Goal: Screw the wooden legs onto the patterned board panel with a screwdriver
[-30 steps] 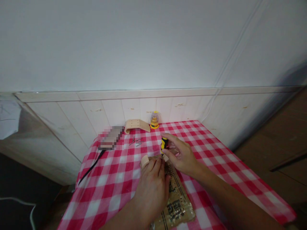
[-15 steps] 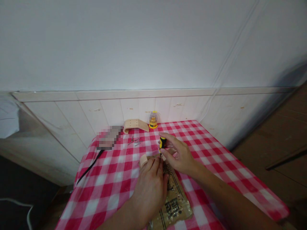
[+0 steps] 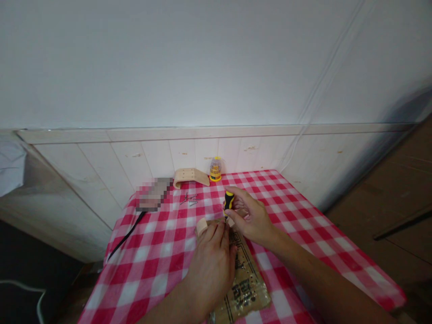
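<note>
My right hand [image 3: 254,217] is closed around a yellow-and-black screwdriver [image 3: 229,200], held nearly upright with its tip pointing down. The tip ends by the fingertips of my left hand [image 3: 212,252], where the fingers hide what it touches. That left hand lies over a pale wooden piece [image 3: 201,226] and grips it against the table, fingers together and bent over it. Only the piece's two ends show. Under it is a worn brown cardboard sheet [image 3: 248,288] with dark print and shiny tape.
Several loose screws [image 3: 191,198] lie beyond my hands. Behind them are a curved wooden part [image 3: 191,177] with holes and a clear, yellow-based bit holder [image 3: 215,170]. A blurred-out object [image 3: 153,195] with a black strap sits left. A checked cloth [image 3: 155,265] covers the table, against the wall.
The screwdriver handle has turned slightly in my right hand, and the fingers have shifted a little on it. My left hand has stayed in place.
</note>
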`<state>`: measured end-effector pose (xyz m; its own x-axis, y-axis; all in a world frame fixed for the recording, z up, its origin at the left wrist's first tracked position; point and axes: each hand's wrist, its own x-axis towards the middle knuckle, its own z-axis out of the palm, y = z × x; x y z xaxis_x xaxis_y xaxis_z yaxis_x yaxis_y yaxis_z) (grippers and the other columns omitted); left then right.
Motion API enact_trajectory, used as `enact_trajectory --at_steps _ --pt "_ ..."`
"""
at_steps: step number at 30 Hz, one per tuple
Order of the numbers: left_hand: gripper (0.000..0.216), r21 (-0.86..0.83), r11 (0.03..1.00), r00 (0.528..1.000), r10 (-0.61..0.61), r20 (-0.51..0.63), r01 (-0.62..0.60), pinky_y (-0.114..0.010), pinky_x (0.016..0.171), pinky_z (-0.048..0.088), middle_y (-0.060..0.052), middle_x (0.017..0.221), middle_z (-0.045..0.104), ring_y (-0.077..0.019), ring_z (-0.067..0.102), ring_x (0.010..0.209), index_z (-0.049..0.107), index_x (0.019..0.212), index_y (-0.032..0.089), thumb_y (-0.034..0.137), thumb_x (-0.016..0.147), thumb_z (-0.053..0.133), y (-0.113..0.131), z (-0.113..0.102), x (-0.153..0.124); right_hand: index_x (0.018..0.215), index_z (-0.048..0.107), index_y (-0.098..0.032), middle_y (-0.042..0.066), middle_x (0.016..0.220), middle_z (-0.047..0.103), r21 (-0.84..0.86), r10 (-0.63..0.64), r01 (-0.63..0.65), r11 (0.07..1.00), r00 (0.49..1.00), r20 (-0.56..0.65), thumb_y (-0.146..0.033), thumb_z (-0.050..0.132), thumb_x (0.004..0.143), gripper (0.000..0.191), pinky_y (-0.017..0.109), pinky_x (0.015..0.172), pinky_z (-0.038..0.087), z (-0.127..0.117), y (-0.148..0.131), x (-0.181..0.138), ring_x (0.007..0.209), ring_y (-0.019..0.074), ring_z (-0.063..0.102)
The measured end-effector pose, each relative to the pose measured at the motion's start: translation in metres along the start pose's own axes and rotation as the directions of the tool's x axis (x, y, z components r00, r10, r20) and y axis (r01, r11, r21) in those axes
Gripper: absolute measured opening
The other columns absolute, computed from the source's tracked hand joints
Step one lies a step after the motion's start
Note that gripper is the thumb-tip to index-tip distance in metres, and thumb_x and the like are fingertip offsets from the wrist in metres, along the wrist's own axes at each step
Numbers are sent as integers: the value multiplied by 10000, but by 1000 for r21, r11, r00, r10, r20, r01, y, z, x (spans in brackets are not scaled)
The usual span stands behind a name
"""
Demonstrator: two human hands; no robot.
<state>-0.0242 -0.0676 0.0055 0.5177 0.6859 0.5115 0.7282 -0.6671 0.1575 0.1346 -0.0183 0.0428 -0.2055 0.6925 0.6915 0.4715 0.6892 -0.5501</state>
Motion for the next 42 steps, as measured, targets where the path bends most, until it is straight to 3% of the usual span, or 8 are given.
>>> enact_trajectory --at_steps 11,22,30,42 --pt "377 -7 1000 1000 -13 -16 13 -533 1022 538 -184 1252 680 -329 622 1174 604 1291 60 167 943 508 -2 5 -2 1400 536 -296 60 1159 736 34 19 -18 999 1000 -2 -152 701 868 575 344 877 629 3 4 -2 944 191 736" --pt "372 -35 999 1000 -24 -2 24 -543 1020 533 -178 1227 681 -325 616 1160 608 1278 55 145 932 503 0 2 -1 1428 509 -298 84 1282 697 -17 -28 29 999 999 43 -165 668 896 571 434 980 595 0 1 -2 1118 235 702" --pt "348 -28 999 1000 -22 1 22 -532 1019 536 -178 1217 688 -324 620 1154 622 1248 52 146 936 502 -1 0 -1 1413 459 -230 111 1205 713 88 69 -74 993 996 59 -85 567 883 561 367 854 630 0 -2 -3 939 197 748" --pt "354 -45 999 999 -30 11 30 -520 1027 525 -169 1228 677 -313 608 1161 610 1265 65 141 934 510 0 0 0 1425 509 -287 87 1257 687 49 63 -65 997 997 38 -100 622 874 593 346 816 646 4 -1 -3 1003 207 728"
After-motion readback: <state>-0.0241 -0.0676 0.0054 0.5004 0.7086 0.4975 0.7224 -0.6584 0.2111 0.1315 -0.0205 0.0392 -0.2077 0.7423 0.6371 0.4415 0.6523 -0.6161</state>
